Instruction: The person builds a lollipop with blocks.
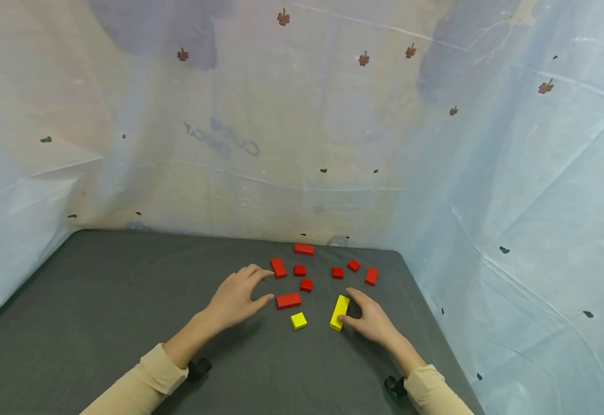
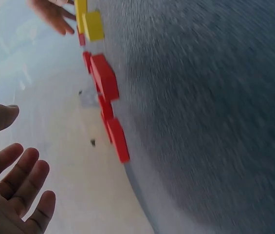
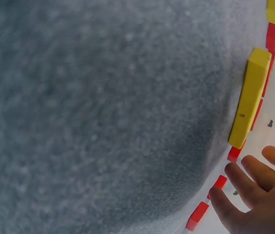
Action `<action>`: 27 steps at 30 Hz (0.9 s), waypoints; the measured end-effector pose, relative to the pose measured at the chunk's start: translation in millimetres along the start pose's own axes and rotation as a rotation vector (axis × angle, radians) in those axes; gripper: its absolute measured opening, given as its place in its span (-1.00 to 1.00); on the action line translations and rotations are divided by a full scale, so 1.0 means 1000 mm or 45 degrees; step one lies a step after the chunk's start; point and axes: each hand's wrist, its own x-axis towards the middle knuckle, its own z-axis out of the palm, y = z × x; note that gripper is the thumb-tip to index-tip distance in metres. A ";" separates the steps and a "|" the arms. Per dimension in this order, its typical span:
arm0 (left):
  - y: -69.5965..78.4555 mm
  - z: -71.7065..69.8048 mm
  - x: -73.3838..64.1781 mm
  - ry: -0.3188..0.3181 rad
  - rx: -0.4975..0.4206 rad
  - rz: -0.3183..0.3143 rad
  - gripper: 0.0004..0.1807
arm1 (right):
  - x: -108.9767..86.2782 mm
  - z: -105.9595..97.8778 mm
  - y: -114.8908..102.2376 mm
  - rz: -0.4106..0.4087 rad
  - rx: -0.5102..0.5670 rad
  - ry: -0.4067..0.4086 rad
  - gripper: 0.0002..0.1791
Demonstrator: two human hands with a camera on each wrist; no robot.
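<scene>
My left hand (image 1: 236, 298) hovers over the dark tabletop with fingers and thumb spread, holding nothing. Closest to it are a long red block (image 1: 288, 301) and another long red block (image 1: 278, 268); a small yellow block (image 1: 298, 321) lies nearer to me. My right hand (image 1: 372, 323) is beside the long yellow block (image 1: 339, 313), its thumb overlapping the block in the head view. In the right wrist view, fingers (image 3: 244, 183) and thumb are parted, with the long yellow block (image 3: 250, 100) apart from them.
Behind the hands lie more red blocks, among them a long one (image 1: 304, 249) at the back edge, a small one (image 1: 337, 272) and another long one (image 1: 372, 276) at right. Plastic sheeting (image 1: 260, 190) hangs behind and beside the dark table (image 1: 125, 300).
</scene>
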 end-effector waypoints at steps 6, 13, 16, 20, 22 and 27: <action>0.014 0.015 0.012 -0.110 -0.001 0.063 -0.46 | 0.000 0.002 0.000 -0.030 -0.064 -0.042 -0.09; 0.026 0.033 0.020 -0.273 -0.022 0.106 -0.50 | -0.001 0.002 -0.002 -0.083 -0.134 -0.071 -0.05; 0.029 0.040 0.023 -0.336 -0.007 0.128 -0.51 | -0.001 0.003 -0.004 -0.089 -0.137 -0.076 -0.05; 0.034 0.047 0.023 -0.416 0.034 0.149 -0.52 | -0.003 0.004 -0.005 -0.085 -0.141 -0.079 -0.09; 0.035 0.051 0.023 -0.457 0.044 0.157 -0.52 | -0.004 0.005 -0.005 -0.082 -0.152 -0.082 -0.11; 0.039 0.060 0.023 -0.541 0.059 0.163 -0.54 | -0.004 0.007 -0.004 -0.083 -0.176 -0.073 -0.13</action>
